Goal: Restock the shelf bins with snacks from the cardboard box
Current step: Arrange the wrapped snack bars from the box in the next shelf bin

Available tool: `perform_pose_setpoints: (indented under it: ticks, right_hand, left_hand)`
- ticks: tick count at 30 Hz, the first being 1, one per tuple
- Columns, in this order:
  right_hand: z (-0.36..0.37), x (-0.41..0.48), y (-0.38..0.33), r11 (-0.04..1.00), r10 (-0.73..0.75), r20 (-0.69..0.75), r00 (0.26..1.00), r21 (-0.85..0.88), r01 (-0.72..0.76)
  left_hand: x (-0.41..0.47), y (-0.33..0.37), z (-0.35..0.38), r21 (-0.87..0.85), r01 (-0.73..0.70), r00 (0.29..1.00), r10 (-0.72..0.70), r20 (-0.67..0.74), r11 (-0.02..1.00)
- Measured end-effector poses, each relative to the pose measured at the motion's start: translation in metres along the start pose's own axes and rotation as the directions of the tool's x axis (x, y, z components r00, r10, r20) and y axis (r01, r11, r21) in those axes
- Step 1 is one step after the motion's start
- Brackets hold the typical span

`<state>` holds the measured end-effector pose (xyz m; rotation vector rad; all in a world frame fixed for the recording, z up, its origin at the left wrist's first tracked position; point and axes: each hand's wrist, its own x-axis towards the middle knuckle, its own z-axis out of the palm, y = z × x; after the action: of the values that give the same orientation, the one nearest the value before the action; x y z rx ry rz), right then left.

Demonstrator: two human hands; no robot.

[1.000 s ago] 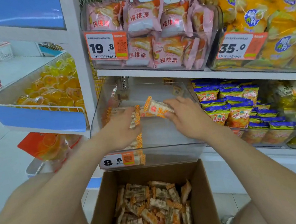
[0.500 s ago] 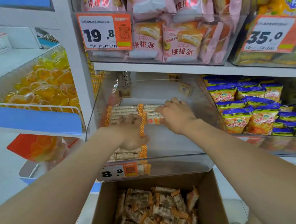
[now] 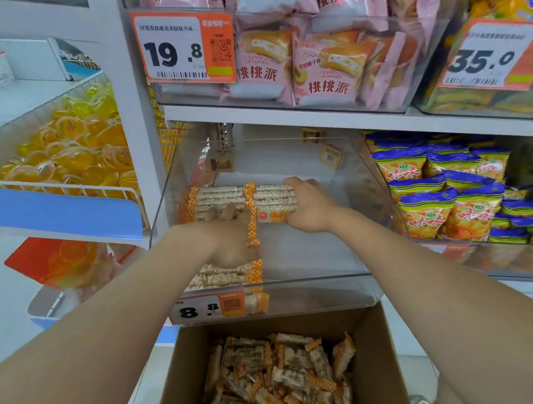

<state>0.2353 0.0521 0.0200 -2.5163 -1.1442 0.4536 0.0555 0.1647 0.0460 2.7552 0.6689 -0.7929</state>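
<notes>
Hands first: your left hand (image 3: 231,240) lies palm down inside the clear bin (image 3: 343,226), fingers spread flat and pressing on the left row of snack bars (image 3: 216,203); nothing is pinched in it, it simply rests loose and flat on the packs. Your right hand (image 3: 310,207) sits at about two o'clock from the left one, wrist bent inward, fingers curled over the right end of a second row of bars (image 3: 273,201) and closed against their edge, thumb low at the front. Both forearms run up from the lower corners of the view and converge over the bin's front wall.

The bars lie side by side, stacked in two columns against the bin's left side, their orange checkered ends meeting in a stripe between your hands. The right half of the bin floor is bare. The price tag (image 3: 209,308) reading 8.8 hangs on the front lip at seven o'clock from your left hand.

Directly below, at six o'clock, the cardboard box (image 3: 171,376) stands open with loose bars (image 3: 277,381) heaped inside it in a jumble.

At twelve o'clock above the bin, the upper shelf holds pink cake packs (image 3: 326,64) behind a 19.8 tag (image 3: 183,47). At three o'clock sit blue-and-yellow bags (image 3: 430,211); at nine o'clock, yellow jelly cups (image 3: 68,147) fill a wire basket.
</notes>
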Motion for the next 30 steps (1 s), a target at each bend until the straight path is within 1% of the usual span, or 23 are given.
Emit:
perform_pose_setpoints:
  ticks: [2,5,8,12,15,17,19,20,22,24,26,28,29,30]
  right_hand:
    - [-0.005,-0.001,0.004,1.0,0.023,-0.022,0.999,0.008,-0.023]
    - [-0.008,-0.004,0.007,0.997,0.078,-0.118,0.99,-0.017,-0.081]
    - [-0.007,-0.006,0.005,0.994,0.085,-0.195,0.977,-0.054,-0.097]
    - [0.002,-0.006,0.001,0.998,0.045,-0.186,0.982,-0.045,-0.054]
    - [0.002,-0.006,0.002,0.997,0.053,-0.177,0.983,-0.039,-0.061]
    - [-0.003,-0.008,0.004,0.993,0.073,-0.169,0.983,-0.075,-0.086]
    - [-0.011,-0.019,0.003,0.982,0.061,-0.163,0.985,-0.168,-0.088]
    - [-0.017,-0.028,0.0,0.972,0.031,-0.174,0.984,-0.222,-0.07]
    - [-0.03,-0.052,-0.008,0.964,-0.074,-0.218,0.973,-0.266,0.013]
    - [-0.041,-0.083,-0.019,0.971,-0.194,-0.267,0.944,-0.191,0.146]
    - [-0.046,-0.122,-0.03,0.962,-0.273,-0.283,0.919,-0.09,0.258]
    - [-0.047,-0.161,-0.037,0.951,-0.297,-0.214,0.931,0.018,0.308]
    - [-0.047,-0.178,-0.038,0.947,-0.306,-0.145,0.941,0.061,0.317]
    - [-0.046,-0.193,-0.038,0.941,-0.322,-0.062,0.945,0.088,0.327]
  left_hand:
    - [-0.001,0.0,0.0,0.008,-0.001,1.0,0.001,-0.006,1.0]
    - [-0.001,0.0,0.0,0.02,-0.003,1.0,0.003,-0.009,1.0]
    - [-0.002,0.0,0.0,0.01,-0.004,1.0,0.004,-0.009,1.0]
    - [-0.002,0.002,0.0,0.002,-0.007,1.0,0.007,-0.018,1.0]
    - [0.0,-0.001,0.0,-0.009,-0.015,0.999,0.015,-0.029,1.0]
    - [0.001,-0.003,0.001,-0.008,-0.035,0.996,0.035,-0.077,0.999]
    - [-0.002,-0.003,0.0,0.008,-0.068,0.983,0.069,-0.171,0.998]
    - [-0.006,-0.002,0.0,0.018,-0.084,0.97,0.086,-0.229,0.996]
    - [-0.018,0.002,-0.001,0.021,-0.129,0.924,0.128,-0.36,0.991]
    - [-0.037,0.01,0.0,0.011,-0.187,0.847,0.167,-0.505,0.982]
    - [-0.058,0.017,0.005,-0.02,-0.266,0.752,0.194,-0.63,0.964]
    - [-0.082,0.025,0.014,-0.07,-0.361,0.659,0.202,-0.724,0.93]
    - [-0.096,0.029,0.018,-0.091,-0.406,0.619,0.2,-0.76,0.909]
    - [-0.111,0.033,0.023,-0.118,-0.451,0.593,0.198,-0.78,0.885]
